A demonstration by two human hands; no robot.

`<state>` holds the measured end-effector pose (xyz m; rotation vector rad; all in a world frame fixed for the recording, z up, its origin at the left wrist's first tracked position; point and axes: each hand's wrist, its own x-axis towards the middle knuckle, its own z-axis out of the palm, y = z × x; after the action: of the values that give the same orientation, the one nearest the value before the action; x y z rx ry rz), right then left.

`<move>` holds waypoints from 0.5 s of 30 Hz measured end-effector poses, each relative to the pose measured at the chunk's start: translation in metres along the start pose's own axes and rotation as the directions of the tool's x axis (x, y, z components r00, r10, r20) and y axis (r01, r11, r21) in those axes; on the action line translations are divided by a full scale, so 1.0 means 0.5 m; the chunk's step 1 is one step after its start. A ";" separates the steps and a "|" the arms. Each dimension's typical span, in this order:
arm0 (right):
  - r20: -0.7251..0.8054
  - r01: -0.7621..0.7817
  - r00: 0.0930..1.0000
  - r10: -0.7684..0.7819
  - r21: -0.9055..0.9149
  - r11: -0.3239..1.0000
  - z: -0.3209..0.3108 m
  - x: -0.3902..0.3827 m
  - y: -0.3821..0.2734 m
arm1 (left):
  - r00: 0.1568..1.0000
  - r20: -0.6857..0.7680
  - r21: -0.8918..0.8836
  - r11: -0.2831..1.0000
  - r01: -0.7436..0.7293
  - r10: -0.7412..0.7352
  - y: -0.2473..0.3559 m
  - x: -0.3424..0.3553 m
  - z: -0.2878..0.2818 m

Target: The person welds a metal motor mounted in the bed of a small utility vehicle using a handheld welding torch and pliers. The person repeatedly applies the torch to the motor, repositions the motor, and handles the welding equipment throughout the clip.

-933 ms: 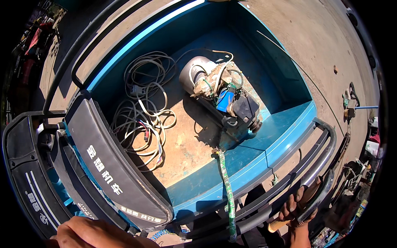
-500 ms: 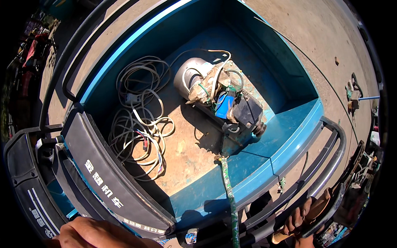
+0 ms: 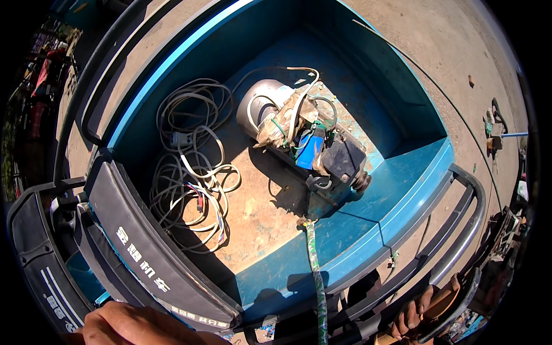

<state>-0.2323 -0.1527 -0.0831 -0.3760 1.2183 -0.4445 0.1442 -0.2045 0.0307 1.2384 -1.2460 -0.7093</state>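
At the lower left my left hand (image 3: 135, 326) is closed, knuckles up, beside the dark seat back (image 3: 155, 241); what it grips, if anything, is hidden. My right hand (image 3: 411, 316), at the lower right, has its fingers wrapped round a tan, curved piece (image 3: 443, 298) next to a black rail (image 3: 402, 282). Between and beyond the hands, a blue cargo bed (image 3: 356, 244) holds a motor-driven machine (image 3: 253, 106) with a blue block (image 3: 310, 150) and a dark box (image 3: 343, 156). A green-and-white wrapped pole or hose (image 3: 315, 259) runs from the machine toward me.
White cable (image 3: 198, 167) lies in loose coils on the left of the bed. Curved black rails (image 3: 471, 201) flank it. On the concrete ground (image 3: 448, 63) at right, a dark cord (image 3: 443, 98) runs past a small tool with a blue rod (image 3: 513, 135).
The view has shifted slightly. My right hand and the tan piece sit a little lower in the picture. My left hand stays closed in nearly the same place; the machine and cable look unmoved.
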 end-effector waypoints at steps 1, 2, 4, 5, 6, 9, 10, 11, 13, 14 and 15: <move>0.000 -0.004 1.000 0.004 0.002 1.000 -0.001 -0.002 -0.001 | 1.000 -0.001 0.003 1.000 0.007 -0.007 0.001 0.000 -0.004; 0.001 -0.007 1.000 0.007 -0.001 1.000 -0.001 -0.001 -0.001 | 1.000 -0.002 0.008 1.000 0.008 -0.008 0.000 -0.003 -0.005; 0.007 -0.009 1.000 0.009 -0.014 1.000 -0.001 -0.003 -0.001 | 1.000 -0.001 0.016 1.000 0.007 -0.007 0.001 -0.004 -0.007; 0.008 -0.013 1.000 0.014 -0.018 1.000 -0.001 -0.003 -0.002 | 1.000 -0.001 0.017 1.000 0.006 -0.006 0.000 -0.006 -0.009; 0.008 -0.013 1.000 0.013 -0.024 1.000 -0.001 -0.001 -0.003 | 1.000 0.000 0.019 1.000 0.006 -0.006 0.000 -0.006 -0.009; 0.008 -0.022 1.000 0.023 -0.039 0.999 0.003 -0.004 -0.006 | 1.000 0.000 0.021 1.000 0.006 -0.006 0.000 -0.003 -0.005; 0.009 -0.024 1.000 0.025 -0.048 0.999 0.003 -0.002 -0.008 | 1.000 -0.001 0.019 1.000 0.006 -0.006 0.001 -0.005 -0.007; 0.009 -0.024 1.000 0.025 -0.053 0.998 0.003 -0.005 -0.009 | 1.000 0.000 0.018 1.000 0.008 -0.008 0.004 -0.006 -0.008; 0.006 -0.024 1.000 0.025 -0.062 0.998 0.001 -0.010 -0.011 | 1.000 0.004 0.020 1.000 0.005 -0.005 0.007 -0.008 -0.011; 0.003 -0.025 1.000 0.025 -0.068 0.997 0.001 -0.011 -0.012 | 1.000 0.010 0.019 1.000 0.004 -0.004 0.007 -0.008 -0.012; 0.002 -0.023 1.000 0.023 -0.074 0.997 0.000 -0.015 -0.013 | 1.000 0.015 0.022 1.000 0.006 -0.006 0.008 -0.007 -0.013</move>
<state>-0.2352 -0.1545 -0.0738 -0.4256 1.2379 -0.3796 0.1487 -0.1985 0.0342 1.2572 -1.2660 -0.7126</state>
